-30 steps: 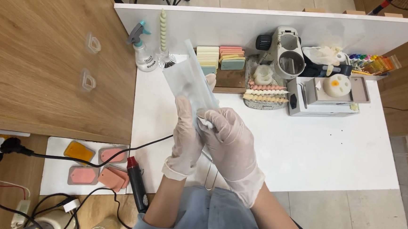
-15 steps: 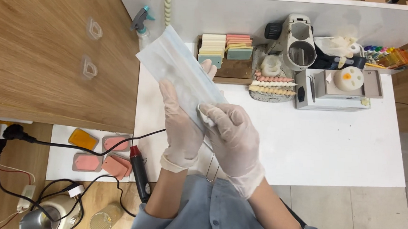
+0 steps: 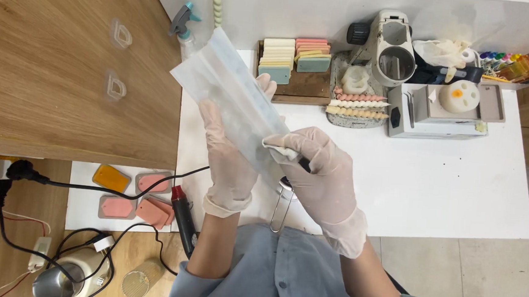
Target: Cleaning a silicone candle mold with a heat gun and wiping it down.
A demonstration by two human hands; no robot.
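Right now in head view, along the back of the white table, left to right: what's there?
Spray bottle → stack of pastel blocks → white round mould → microscope → crumpled gloves → coloured markers. Nearer, the left hand and right hand hold a clear pouch.

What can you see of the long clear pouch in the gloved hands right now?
The pouch is a long, flat, translucent bluish sleeve, plastic by its look, with faint contents I cannot make out. It is held tilted above the white table, upper end toward the spray bottle. The left hand supports it from behind; the right hand pinches its lower end.
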